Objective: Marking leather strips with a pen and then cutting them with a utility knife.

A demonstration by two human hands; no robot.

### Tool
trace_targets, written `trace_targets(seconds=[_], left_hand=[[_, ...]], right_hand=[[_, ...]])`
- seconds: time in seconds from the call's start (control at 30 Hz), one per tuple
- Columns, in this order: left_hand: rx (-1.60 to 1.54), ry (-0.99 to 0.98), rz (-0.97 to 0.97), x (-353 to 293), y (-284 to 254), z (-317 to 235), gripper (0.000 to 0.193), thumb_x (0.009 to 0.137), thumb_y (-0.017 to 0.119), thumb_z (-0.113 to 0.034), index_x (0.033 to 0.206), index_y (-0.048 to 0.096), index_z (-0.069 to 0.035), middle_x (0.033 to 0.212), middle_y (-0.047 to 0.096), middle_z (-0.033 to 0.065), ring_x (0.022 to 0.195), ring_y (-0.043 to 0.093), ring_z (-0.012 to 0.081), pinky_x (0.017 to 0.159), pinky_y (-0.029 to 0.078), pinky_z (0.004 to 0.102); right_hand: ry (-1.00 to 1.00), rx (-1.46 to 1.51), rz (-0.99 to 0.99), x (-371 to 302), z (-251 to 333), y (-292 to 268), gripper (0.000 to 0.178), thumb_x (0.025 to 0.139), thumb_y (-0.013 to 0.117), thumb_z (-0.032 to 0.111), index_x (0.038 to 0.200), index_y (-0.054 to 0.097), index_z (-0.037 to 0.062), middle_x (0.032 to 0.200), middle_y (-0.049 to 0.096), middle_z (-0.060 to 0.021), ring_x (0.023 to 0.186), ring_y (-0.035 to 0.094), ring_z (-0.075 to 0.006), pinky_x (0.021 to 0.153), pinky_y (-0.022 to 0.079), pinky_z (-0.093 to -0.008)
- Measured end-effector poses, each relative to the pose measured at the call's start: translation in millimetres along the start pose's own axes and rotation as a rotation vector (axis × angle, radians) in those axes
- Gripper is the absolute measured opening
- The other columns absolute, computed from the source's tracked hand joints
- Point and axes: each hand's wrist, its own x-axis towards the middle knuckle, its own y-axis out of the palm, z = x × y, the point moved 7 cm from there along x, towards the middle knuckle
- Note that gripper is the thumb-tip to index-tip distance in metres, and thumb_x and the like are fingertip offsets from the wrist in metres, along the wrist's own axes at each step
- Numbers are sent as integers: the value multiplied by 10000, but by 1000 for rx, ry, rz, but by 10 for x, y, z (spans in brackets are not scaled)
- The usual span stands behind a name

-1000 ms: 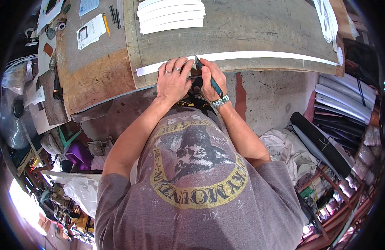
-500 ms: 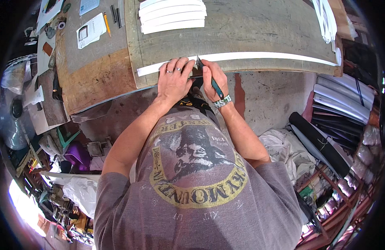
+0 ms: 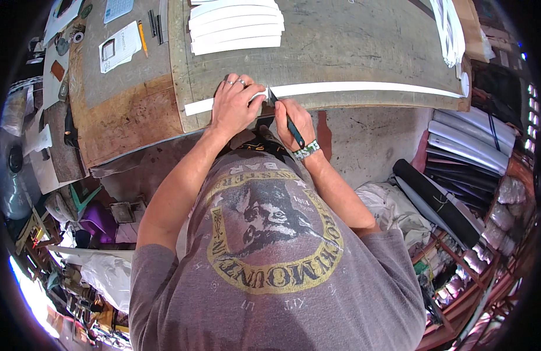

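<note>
The left hand (image 3: 234, 105) lies flat, fingers spread and pressed down on a long white strip (image 3: 364, 89) near its left end. Rings show on two of the fingers. The palm hangs over the near edge of the cutting mat (image 3: 352, 52).

The right hand (image 3: 295, 119), just at 3 o'clock of the left, is closed round a dark-handled knife (image 3: 285, 117). The handle slants down toward 5 o'clock and the blade tip meets the strip right beside the left thumb. A beaded band sits on that wrist.

The strip runs along the mat's near edge from about 9 o'clock of the hands far out to 3 o'clock, bending with the lens. At 12 o'clock of the hands, further back on the mat, lies a stack of white strips (image 3: 236, 26). At 10 o'clock the brown bench (image 3: 127, 120) carries a paper sheet (image 3: 119, 45) and a pencil (image 3: 142, 38). At 3 to 4 o'clock, down on the floor side, dark and pale rolls (image 3: 466, 152) are stacked.

Against half a second ago, little has changed: both hands keep the same grip and the same spot on the strip. The knife leans at much the same angle, and I cannot tell that the blade has travelled along the strip at all.
</note>
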Motion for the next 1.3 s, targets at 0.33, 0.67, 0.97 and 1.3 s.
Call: trace_targets(seconds=[0.33,0.67,0.97,1.3], left_hand=[[37,-9,30,32,33,-19,73,872,785,-204,904,768,-141,999,637,11,1016,588,260,870,474,415],[42,-3,32,39,40,-37,70,871,780,-206,886,748,-145,994,625,11,1005,583,257,857,464,419],[57,-1,30,34,37,-36,79,878,771,-205,888,740,-133,999,626,25,1006,584,268,859,466,417],[56,-6,33,36,36,-28,83,885,767,-203,930,750,-135,1012,633,27,1016,589,273,881,474,428]], right_hand=[[-10,30,6,133,-29,74,196,1056,593,136,951,632,-25,881,659,-252,823,649,-478,731,525,-548],[-50,31,2,78,-37,57,120,1024,625,79,984,641,-33,887,661,-244,844,654,-466,753,533,-535],[-73,10,-3,-10,-45,65,119,1028,620,84,977,636,-22,904,657,-230,858,644,-454,770,525,-529],[-81,53,-50,-49,-101,71,111,1016,613,92,964,613,-5,865,629,-219,815,631,-465,743,513,-535]])
